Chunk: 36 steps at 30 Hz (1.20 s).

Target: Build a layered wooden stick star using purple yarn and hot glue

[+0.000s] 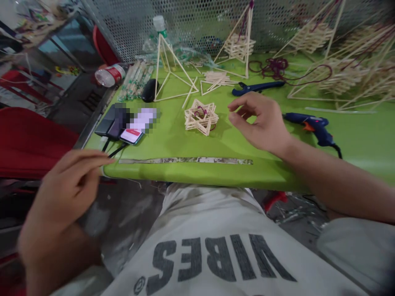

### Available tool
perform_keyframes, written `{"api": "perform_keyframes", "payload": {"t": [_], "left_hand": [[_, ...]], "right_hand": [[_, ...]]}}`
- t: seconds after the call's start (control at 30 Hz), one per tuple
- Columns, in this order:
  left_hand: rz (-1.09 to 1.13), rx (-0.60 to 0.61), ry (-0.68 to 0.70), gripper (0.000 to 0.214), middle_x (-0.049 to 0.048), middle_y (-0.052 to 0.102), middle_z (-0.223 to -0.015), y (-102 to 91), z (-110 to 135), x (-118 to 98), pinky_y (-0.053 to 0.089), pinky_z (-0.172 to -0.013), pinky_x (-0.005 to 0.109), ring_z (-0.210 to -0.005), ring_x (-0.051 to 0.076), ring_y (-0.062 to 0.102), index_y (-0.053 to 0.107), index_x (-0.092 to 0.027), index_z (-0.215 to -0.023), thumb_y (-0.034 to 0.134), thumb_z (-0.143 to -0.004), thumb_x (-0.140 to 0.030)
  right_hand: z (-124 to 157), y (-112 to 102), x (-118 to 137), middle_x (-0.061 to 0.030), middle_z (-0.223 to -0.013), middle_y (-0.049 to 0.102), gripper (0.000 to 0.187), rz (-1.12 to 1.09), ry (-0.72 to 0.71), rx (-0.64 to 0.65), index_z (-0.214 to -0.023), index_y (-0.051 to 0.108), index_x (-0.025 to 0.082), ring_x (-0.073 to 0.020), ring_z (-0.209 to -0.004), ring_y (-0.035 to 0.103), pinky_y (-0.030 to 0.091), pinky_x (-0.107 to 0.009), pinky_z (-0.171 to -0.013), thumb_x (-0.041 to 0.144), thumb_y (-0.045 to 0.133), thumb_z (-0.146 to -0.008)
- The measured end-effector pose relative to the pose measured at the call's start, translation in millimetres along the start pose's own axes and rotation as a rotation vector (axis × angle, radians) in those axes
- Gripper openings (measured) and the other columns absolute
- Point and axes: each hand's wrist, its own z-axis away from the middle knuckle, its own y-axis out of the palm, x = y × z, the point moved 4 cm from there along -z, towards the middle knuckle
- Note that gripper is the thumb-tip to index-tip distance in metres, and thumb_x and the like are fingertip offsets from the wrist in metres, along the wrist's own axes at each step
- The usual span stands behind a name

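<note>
My left hand [66, 197] hangs in front of the table's left front corner, a little blurred, fingers stretched out and nothing visible in them. Over the table, my right hand [259, 121] has its fingers curved, with a gap between thumb and forefinger and no object there. Left of it sits a small star-shaped stack of wooden sticks [202, 117] with purple thread inside. Behind that stands a pyramid frame of sticks [176, 76]. A blue glue gun [317, 123] lies right of my right hand, and blue-handled pliers [258, 87] lie just behind it.
On the green table [173, 144] a patterned strip [185, 160] runs along the front. Left are a lit phone [135, 133], a black mouse [149, 89], bundled sticks [135, 80] and a plastic bottle [110, 75]. Purple cord [274, 68] and finished-looking stick hangings [342, 76] occupy the back right.
</note>
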Motion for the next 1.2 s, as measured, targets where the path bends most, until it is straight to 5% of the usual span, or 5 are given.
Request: {"api": "perform_keyframes", "payload": {"t": [0.13, 0.27, 0.37, 0.8, 1.2], "left_hand": [[-0.054, 0.062, 0.073, 0.117, 0.0053, 0.074, -0.161, 27.9, -174.2, -73.2, 0.054, -0.127, 0.06, -0.16, 0.047, 0.06, 0.058, -0.04, -0.169, 0.088, -0.066, -0.088], [-0.132, 0.154, 0.083, 0.129, 0.0142, 0.061, -0.175, 44.9, -246.0, -68.4, 0.051, -0.13, 0.06, -0.164, 0.05, 0.055, 0.053, -0.031, -0.173, 0.094, -0.063, -0.085], [-0.182, 0.27, 0.101, 0.136, 0.0234, 0.048, -0.183, 62.5, -249.4, -44.1, 0.049, -0.131, 0.061, -0.162, 0.051, 0.056, 0.045, -0.022, -0.177, 0.094, -0.067, -0.085], [-0.028, 0.017, 0.167, 0.065, 0.0131, 0.083, -0.118, 85.3, -248.3, -45.7, 0.058, -0.088, 0.042, -0.097, 0.03, 0.074, 0.077, -0.019, -0.126, 0.088, -0.082, -0.066], [0.422, -0.274, 0.279, 0.082, 0.012, 0.08, -0.141, 87.3, -232.7, -64.7, 0.066, -0.11, 0.043, -0.121, 0.029, 0.08, 0.061, -0.025, -0.152, 0.098, -0.082, -0.047]], "right_hand": [[-2.8, 9.0, -11.7, -0.0107, -0.116, 0.081, 0.018, 0.135, 0.079, 0.072, -0.112, 0.079, 0.023, -0.0246, -0.083, 0.077, 0.06, -0.043, -0.077, 0.03, 0.078, -0.096], [-2.4, 20.8, -20.2, -0.0151, -0.124, 0.082, 0.026, 0.233, 0.143, 0.177, -0.118, 0.078, 0.018, -0.0263, -0.084, 0.079, 0.061, -0.045, -0.079, 0.033, 0.076, -0.097], [-0.2, 28.9, -23.9, -0.0159, -0.127, 0.083, 0.031, 0.278, 0.179, 0.222, -0.125, 0.079, 0.017, -0.0259, -0.084, 0.08, 0.06, -0.043, -0.077, 0.033, 0.076, -0.098], [-1.8, 43.2, -43.4, -0.0074, -0.1, 0.087, 0.01, 0.142, 0.213, 0.144, -0.103, 0.081, 0.023, -0.0237, -0.08, 0.076, 0.061, -0.043, -0.079, 0.028, 0.079, -0.095], [2.7, 21.0, -29.1, -0.0054, -0.094, 0.082, 0.006, 0.06, 0.063, -0.052, -0.093, 0.075, 0.028, -0.0238, -0.085, 0.074, 0.065, -0.045, -0.084, 0.031, 0.077, -0.098]]}}
